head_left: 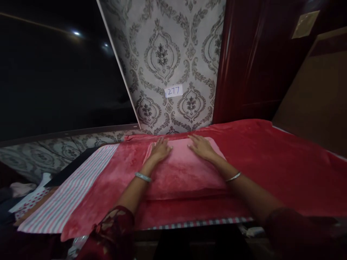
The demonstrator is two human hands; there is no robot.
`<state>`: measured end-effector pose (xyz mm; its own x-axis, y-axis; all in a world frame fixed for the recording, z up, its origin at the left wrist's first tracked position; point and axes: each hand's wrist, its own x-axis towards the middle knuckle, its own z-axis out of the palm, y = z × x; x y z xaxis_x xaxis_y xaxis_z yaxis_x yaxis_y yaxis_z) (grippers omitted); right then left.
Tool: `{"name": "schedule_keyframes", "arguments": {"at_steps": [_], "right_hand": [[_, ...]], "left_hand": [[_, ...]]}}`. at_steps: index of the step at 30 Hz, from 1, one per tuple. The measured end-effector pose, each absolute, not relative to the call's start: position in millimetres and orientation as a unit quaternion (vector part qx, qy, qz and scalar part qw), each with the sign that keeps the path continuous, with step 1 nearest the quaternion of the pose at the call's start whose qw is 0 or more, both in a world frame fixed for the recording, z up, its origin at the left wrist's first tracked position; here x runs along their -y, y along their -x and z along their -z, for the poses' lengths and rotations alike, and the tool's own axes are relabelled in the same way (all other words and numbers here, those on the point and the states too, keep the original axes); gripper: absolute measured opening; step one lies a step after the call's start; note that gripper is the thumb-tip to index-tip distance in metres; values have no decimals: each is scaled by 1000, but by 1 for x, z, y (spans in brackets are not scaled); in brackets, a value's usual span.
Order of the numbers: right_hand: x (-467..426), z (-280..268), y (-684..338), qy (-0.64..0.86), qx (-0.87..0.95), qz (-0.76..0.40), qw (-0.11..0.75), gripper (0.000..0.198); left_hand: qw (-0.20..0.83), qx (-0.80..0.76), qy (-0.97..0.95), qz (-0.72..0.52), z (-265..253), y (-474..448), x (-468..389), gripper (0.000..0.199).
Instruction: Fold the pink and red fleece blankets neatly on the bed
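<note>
Forward | left hand flat, spread wide | right hand likewise | both on folded pink cloth

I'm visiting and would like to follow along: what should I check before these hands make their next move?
1. Left hand flat on the folded pink cloth: ok, near its far left corner.
2. Right hand on the same cloth: ok, near its far edge, toward the right.
3. Both hands free of other objects: ok, none seen in either.
4. Red blanket fully covering the striped cloth: not ok, stripes show at the left.
5. Inner layers of the folded pink cloth smooth: cannot tell, they are hidden.
</note>
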<state>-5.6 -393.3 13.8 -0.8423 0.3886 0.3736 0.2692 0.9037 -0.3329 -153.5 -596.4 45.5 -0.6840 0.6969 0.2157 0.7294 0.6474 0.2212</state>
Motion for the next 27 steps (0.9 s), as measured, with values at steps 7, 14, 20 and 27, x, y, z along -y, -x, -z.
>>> {"name": "schedule_keyframes", "arguments": {"at_steps": [7,14,20,27], "right_hand": [[415,36,-9,227,958,-37,169,57],[409,43,-8,221,955,-35,196,51],[414,38,-9,172,949,-89,248,46],[515,17,25,-69,917,-238,314,41]], "left_hand": [[54,934,350,42,6,138,603,67],[70,932,352,45,9,138,602,66],[50,931,354,69,12,139,605,66],[20,928,362,85,16,145,606,64]]}}
